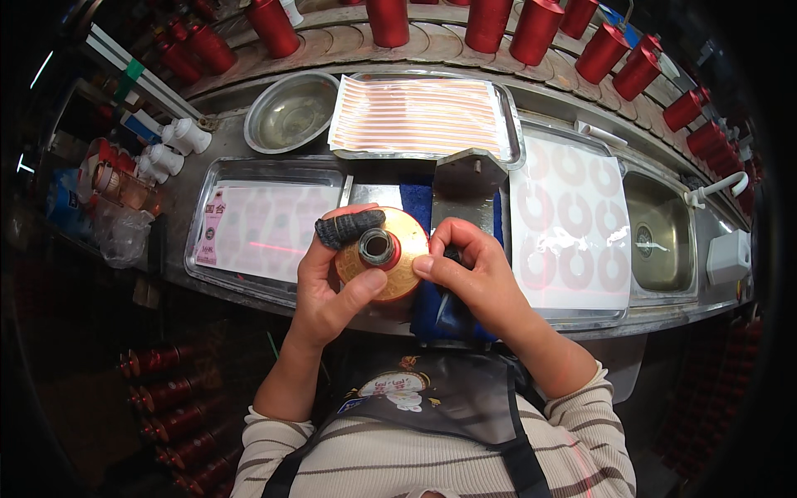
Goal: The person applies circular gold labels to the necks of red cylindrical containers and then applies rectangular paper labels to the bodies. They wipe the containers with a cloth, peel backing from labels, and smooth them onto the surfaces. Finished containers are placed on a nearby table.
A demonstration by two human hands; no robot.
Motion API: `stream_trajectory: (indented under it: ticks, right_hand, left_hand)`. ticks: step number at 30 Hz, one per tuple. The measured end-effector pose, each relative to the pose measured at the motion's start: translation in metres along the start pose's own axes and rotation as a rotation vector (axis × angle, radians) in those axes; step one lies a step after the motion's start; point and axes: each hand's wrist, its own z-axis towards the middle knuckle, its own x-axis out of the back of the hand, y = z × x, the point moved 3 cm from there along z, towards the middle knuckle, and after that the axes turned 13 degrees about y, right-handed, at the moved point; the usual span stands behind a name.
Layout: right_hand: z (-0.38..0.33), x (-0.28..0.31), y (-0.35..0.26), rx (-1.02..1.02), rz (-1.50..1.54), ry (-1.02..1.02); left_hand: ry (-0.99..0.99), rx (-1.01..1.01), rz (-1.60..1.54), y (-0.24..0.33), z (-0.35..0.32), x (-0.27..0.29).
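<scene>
My left hand [332,286] grips a spool seen end-on, its round gold end label [404,241] facing me with a dark hollow core [378,246] in the middle. A dark knitted finger cot covers my left index finger, which lies across the top of the spool. My right hand [473,274] presses its thumb on the right edge of the gold label, fingers curled behind it. Both hands are over a blue cloth [432,311] at the bench's front edge.
A metal tray of pink sticker sheets [249,228] lies left, a sheet of ring-shaped stickers [573,224] right, a tray of striped strips [419,116] behind. A steel bowl [290,112], a metal bracket [469,178], a square steel basin [660,232] and several red spools [531,29] surround them.
</scene>
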Motion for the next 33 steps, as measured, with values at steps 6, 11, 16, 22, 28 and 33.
stream_trajectory:
  ticks: [6, 11, 16, 22, 28, 33]
  right_hand:
    - [0.004, 0.001, 0.003, -0.101, 0.098, -0.023]
    - [0.009, 0.026, 0.009, -0.279, 0.383, 0.174]
    - [-0.033, 0.010, -0.035, 0.097, 0.036, 0.180]
    - [-0.011, 0.000, -0.047, 0.549, -0.453, 0.126]
    - [0.051, 0.004, -0.033, 0.543, -0.421, 0.061]
    - [0.046, 0.019, -0.049, 0.469, -0.298, 0.347]
  left_hand:
    - [-0.008, 0.026, -0.005, -0.001, 0.000, 0.001]
    - [-0.038, 0.004, 0.004, 0.001, 0.004, 0.001]
    - [-0.073, -0.036, 0.024, -0.006, 0.001, 0.007]
    - [-0.056, 0.007, 0.012, -0.004, 0.001, 0.006]
    - [-0.045, -0.019, 0.033, -0.005, 0.002, 0.003]
    - [-0.039, 0.019, 0.073, -0.005, 0.001, 0.005]
